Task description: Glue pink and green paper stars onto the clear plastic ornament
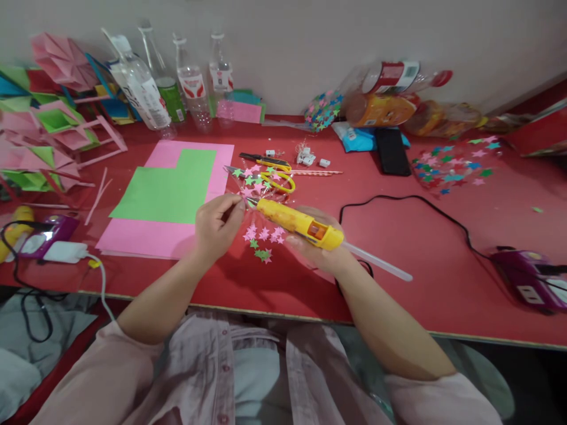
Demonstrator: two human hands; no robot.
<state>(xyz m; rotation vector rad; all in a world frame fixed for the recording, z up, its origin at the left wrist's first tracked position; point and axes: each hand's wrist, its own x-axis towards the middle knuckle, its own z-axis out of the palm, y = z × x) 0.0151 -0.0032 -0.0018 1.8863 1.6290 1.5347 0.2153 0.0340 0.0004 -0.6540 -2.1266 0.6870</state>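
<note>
My right hand (315, 251) is wrapped round a yellow hot glue gun (292, 219), its nozzle aimed left and a glue stick (378, 261) poking out of its back end. Close to the nozzle tip, my left hand (219, 224) is closed in a pinch; what lies between its fingertips is too small to make out. Pink and green paper stars (261, 236) lie below the glue gun, some seemingly on clear plastic. More stars (252, 180) sit just beyond the nozzle, beside yellow-handled scissors (281, 182).
Green paper (163, 192) lies on pink sheets (217, 154) at left. Paper shapes (57, 127) and plastic bottles (192, 88) stand behind. A black phone (392, 152), a star-covered clear piece (460, 165) and a purple power strip (527, 283) are at right. A black cord (411, 198) crosses the red table (407, 236).
</note>
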